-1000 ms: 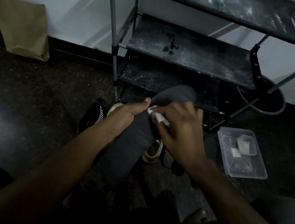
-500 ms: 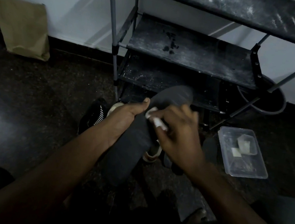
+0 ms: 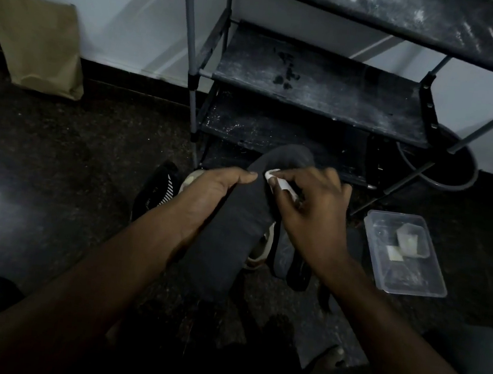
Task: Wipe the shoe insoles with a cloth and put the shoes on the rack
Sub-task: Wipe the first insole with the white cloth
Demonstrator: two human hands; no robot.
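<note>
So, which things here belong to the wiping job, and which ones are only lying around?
In use: insole, held by the left hand; white cloth, pinched by the right hand; shoes on the floor; rack.
Lying about: brown paper bag; clear plastic box; dark basin behind the rack.

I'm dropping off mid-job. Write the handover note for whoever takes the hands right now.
Left hand: grips the insole, which is out of its shoe.
Right hand: pinches the cloth against the insole's far end.
Shoes: a striped shoe and a second shoe are on the floor before the rack.
Done: wiping is under way; I cannot tell how much.
Left: finish wiping, refit the insole, put the shoes on the rack.
</note>
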